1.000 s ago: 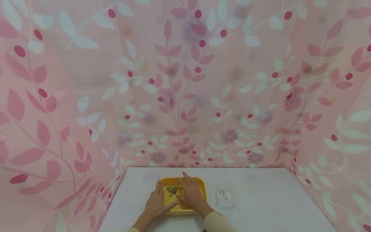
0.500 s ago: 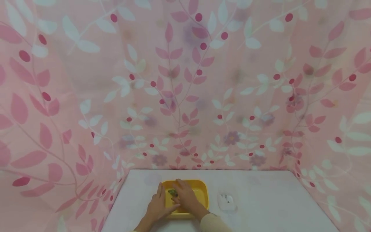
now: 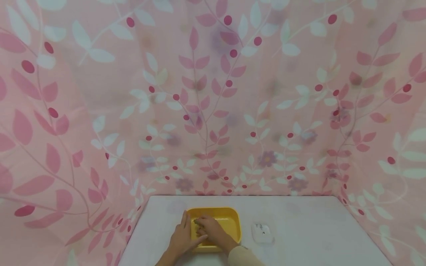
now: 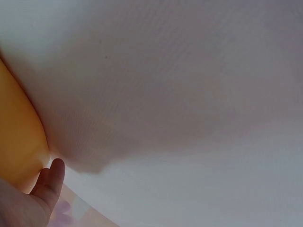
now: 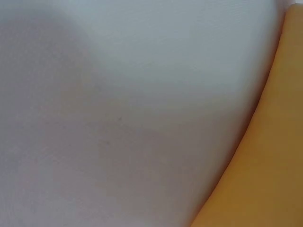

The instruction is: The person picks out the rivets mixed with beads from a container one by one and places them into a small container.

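A yellow tray [image 3: 224, 213] stands on the white table in the head view. My left hand [image 3: 181, 238] lies along its left side, fingers straight against the outer wall and thumb reaching over the front rim. The left wrist view shows those fingers [image 4: 56, 177] at the tray's corner. Inside the tray, at the left, my right hand [image 3: 214, 229] has its fingers curled over small greenish glass marbles [image 3: 195, 221]. Most of the marbles are hidden under that hand. In the right wrist view only the tray's outer wall [image 5: 265, 165] and the table appear, with no hand.
A small clear dish [image 3: 262, 233] with a few tiny dark-looking pieces in it sits to the right of the tray. Pink leaf-patterned cloth [image 3: 213, 111] hangs behind and on both sides of the white table [image 3: 309, 229].
My right hand has moved left and its spread fingers have curled in. The marbles, scattered before, are bunched at the tray's left under it. My left hand stays at the tray's side.
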Available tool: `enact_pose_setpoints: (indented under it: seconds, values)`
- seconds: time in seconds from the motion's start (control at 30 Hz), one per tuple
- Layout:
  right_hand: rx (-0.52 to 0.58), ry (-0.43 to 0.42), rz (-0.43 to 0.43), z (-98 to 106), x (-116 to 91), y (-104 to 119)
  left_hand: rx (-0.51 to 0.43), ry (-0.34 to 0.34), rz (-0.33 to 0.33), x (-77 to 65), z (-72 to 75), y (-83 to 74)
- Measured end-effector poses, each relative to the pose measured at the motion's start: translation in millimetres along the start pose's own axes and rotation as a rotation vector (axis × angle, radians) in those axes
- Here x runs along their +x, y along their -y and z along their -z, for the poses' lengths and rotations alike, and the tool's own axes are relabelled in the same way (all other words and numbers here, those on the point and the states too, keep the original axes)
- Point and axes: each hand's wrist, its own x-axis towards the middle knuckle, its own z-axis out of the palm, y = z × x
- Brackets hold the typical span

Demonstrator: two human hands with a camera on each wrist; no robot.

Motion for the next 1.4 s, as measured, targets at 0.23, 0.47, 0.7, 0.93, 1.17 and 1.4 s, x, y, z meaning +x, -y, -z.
enact_pose_setpoints:
  seconds: [0.23, 0.47, 0.7, 0.93, 1.17, 1.4]
  values:
    - [-0.045, 0.065, -0.045, -4.4, 3.2, -2.7, -0.025, -0.005, -0.004, -0.4, 1.2, -3.0]
    - [-0.011, 0.13, -0.116, -5.9, 5.3, -4.3, -0.011, -0.017, -0.012, 0.8, -0.9, -2.4]
    - [-0.03, 0.15, -0.079, -9.4, 7.4, -5.7, -0.003, -0.022, -0.024, -1.1, -1.3, -3.0]
    - [0.014, 0.19, -0.12, -9.4, 8.8, -6.4, -0.008, -0.024, -0.018, -1.0, -4.1, -1.1]
    - [-0.01, 0.166, -0.123, -11.4, 11.0, -6.5, 0.002, -0.047, -0.026, -0.6, -1.9, -0.3]
    - [0.011, 0.2, -0.218, -12.6, 11.9, -4.5, 0.005, -0.035, -0.016, -0.7, -0.5, -0.4]
